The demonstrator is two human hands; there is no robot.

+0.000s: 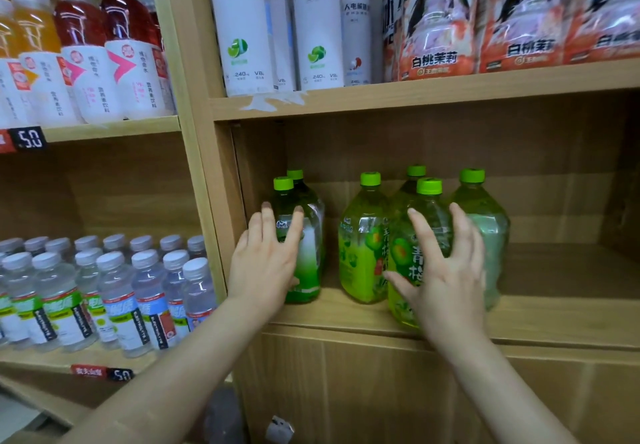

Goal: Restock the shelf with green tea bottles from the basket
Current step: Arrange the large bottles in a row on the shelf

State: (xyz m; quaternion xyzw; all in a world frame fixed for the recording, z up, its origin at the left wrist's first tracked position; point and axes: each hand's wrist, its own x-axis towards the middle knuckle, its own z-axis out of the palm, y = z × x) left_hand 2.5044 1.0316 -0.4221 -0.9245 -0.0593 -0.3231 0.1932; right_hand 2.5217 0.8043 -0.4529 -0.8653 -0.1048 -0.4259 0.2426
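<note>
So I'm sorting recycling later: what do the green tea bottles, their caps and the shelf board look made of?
Green tea bottles: likely clear glossy plastic; liquid shows through and the walls glint. Caps: opaque matte green plastic, apparently ridged. Shelf board: pale wood-grain finish, possibly laminate; the core can't be told.

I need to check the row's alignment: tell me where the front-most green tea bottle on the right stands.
In the head view, that bottle stands at the shelf's front edge, right of centre, under the right hand, ahead of its three neighbours.
</note>
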